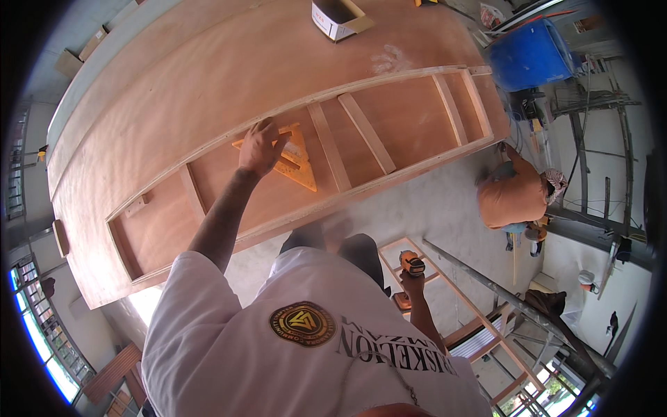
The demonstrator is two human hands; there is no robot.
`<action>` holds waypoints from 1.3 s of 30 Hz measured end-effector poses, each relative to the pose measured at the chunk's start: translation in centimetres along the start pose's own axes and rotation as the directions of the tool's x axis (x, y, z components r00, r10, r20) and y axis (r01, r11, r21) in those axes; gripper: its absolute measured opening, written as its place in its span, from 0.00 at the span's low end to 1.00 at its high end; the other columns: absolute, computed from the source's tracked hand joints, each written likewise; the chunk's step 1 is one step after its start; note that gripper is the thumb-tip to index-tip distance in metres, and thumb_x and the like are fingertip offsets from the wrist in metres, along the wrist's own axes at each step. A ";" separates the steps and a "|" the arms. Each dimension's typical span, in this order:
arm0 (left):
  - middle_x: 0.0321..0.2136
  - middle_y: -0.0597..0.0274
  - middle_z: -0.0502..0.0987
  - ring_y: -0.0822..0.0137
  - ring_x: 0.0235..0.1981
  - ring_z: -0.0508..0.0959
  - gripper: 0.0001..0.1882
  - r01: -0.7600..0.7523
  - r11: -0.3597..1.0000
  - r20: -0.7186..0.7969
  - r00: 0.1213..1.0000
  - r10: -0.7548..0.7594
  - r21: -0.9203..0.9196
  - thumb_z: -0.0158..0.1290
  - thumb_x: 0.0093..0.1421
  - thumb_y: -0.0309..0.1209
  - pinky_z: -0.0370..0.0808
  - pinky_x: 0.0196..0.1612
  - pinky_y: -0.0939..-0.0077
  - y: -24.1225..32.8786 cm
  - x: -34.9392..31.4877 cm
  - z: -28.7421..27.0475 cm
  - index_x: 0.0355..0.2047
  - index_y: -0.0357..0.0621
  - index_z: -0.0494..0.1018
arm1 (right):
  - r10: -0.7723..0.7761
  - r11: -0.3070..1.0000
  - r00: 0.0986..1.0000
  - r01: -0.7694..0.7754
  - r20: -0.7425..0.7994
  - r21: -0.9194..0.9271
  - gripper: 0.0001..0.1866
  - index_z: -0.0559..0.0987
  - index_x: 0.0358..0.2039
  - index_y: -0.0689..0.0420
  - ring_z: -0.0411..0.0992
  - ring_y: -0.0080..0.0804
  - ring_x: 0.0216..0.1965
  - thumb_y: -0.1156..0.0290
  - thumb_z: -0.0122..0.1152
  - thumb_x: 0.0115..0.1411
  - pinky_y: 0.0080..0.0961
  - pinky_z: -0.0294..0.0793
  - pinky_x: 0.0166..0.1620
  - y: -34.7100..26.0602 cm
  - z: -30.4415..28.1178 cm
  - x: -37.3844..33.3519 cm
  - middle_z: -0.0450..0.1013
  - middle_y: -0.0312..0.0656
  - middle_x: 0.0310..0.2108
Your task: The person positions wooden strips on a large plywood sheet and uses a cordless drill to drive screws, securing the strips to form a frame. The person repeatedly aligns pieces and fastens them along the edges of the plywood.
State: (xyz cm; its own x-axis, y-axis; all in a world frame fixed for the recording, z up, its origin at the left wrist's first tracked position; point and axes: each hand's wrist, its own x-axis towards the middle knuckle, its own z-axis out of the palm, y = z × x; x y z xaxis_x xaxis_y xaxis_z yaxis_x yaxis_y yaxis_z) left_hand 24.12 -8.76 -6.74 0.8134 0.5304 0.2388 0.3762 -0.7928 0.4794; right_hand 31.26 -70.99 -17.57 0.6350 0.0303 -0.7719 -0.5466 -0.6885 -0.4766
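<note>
A long wooden frame [332, 149] with cross slats lies on the large plywood table [229, 76] before me. My left hand [260, 149] reaches over it, fingers bent down at the far rail and thumb apart; what they grip is hidden. Partly under that hand, an orange triangular speed square [306, 175] lies within the frame. Down at my right side, my right hand [413, 281] is wrapped around the handle of an orange and black cordless drill [411, 262]. Its battery base [401, 301] shows below the hand.
An open white cardboard box [335, 29] stands on the table's far part. To the right, a co-worker in an orange shirt [513, 198] crouches by the table's end, near a blue barrel [531, 54]. Another slatted wooden frame [451, 285] and a metal pipe [479, 278] are close behind my right arm.
</note>
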 end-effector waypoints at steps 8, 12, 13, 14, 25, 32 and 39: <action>0.52 0.49 0.71 0.47 0.56 0.72 0.26 0.526 0.809 -0.122 0.850 -0.513 0.262 0.67 0.55 0.42 0.71 0.60 0.57 4.8 -4.1 2.7 0.51 0.45 0.76 | 0.026 0.998 0.987 -0.034 0.159 0.049 0.05 0.75 0.31 0.57 0.70 0.22 0.19 0.78 0.61 0.54 0.21 0.71 0.21 -5.6 -4.6 7.5 0.70 0.33 0.22; 0.54 0.46 0.68 0.49 0.55 0.75 0.39 0.788 0.610 -0.032 0.614 -0.789 0.085 0.68 0.53 0.46 0.75 0.57 0.57 7.2 -5.0 3.8 0.64 0.52 0.68 | 0.083 0.993 0.969 -0.060 0.233 -0.103 0.05 0.76 0.29 0.58 0.70 0.23 0.17 0.78 0.64 0.52 0.23 0.70 0.21 -6.5 -7.6 11.7 0.70 0.33 0.21; 0.54 0.46 0.68 0.49 0.54 0.76 0.40 0.841 0.541 0.001 0.541 -0.841 0.005 0.68 0.53 0.46 0.76 0.56 0.57 7.5 -4.5 4.1 0.65 0.52 0.67 | 0.041 0.988 0.965 -0.001 0.260 -0.152 0.06 0.76 0.29 0.58 0.70 0.23 0.17 0.77 0.65 0.52 0.24 0.70 0.21 -6.6 -8.3 12.7 0.71 0.33 0.21; 0.54 0.46 0.68 0.48 0.52 0.78 0.41 0.845 0.533 -0.025 0.534 -0.845 0.043 0.69 0.53 0.44 0.79 0.54 0.58 7.6 -3.8 4.6 0.66 0.52 0.65 | 0.027 0.976 0.965 0.031 0.261 -0.217 0.06 0.76 0.30 0.58 0.71 0.23 0.17 0.77 0.65 0.51 0.24 0.70 0.20 -6.6 -9.0 13.6 0.72 0.34 0.20; 0.51 0.43 0.69 0.43 0.51 0.77 0.42 0.896 0.428 0.003 0.432 -0.902 -0.117 0.70 0.52 0.44 0.78 0.53 0.55 8.0 -0.1 5.1 0.64 0.49 0.65 | -0.065 0.930 0.957 0.161 0.282 -0.332 0.06 0.77 0.31 0.59 0.73 0.25 0.20 0.76 0.65 0.53 0.30 0.71 0.24 -11.6 -10.5 17.7 0.73 0.35 0.21; 0.51 0.45 0.70 0.45 0.50 0.78 0.35 0.793 0.609 -0.114 0.604 -0.789 -0.006 0.65 0.57 0.45 0.78 0.51 0.54 7.8 4.6 0.7 0.61 0.46 0.66 | -0.085 0.981 0.954 0.130 0.288 -0.143 0.08 0.79 0.36 0.60 0.75 0.24 0.23 0.75 0.65 0.54 0.23 0.75 0.26 -15.2 -6.0 15.1 0.74 0.35 0.24; 0.43 0.48 0.80 0.48 0.47 0.81 0.15 0.262 0.958 -0.206 0.937 -0.282 -0.120 0.59 0.61 0.35 0.79 0.48 0.55 1.1 25.8 5.1 0.46 0.45 0.79 | -0.145 0.962 0.970 0.184 0.196 -0.200 0.09 0.78 0.35 0.61 0.75 0.26 0.22 0.75 0.65 0.52 0.26 0.75 0.26 -10.7 -4.7 12.3 0.76 0.37 0.25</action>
State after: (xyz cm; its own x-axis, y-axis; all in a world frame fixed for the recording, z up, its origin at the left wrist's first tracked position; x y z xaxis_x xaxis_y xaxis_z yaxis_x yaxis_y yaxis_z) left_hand 47.80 2.56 -4.37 0.5649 0.7823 0.2625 0.5202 -0.5846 0.6226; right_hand 47.46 -66.63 -19.95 0.5882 0.2705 -0.7621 -0.2999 -0.8022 -0.5162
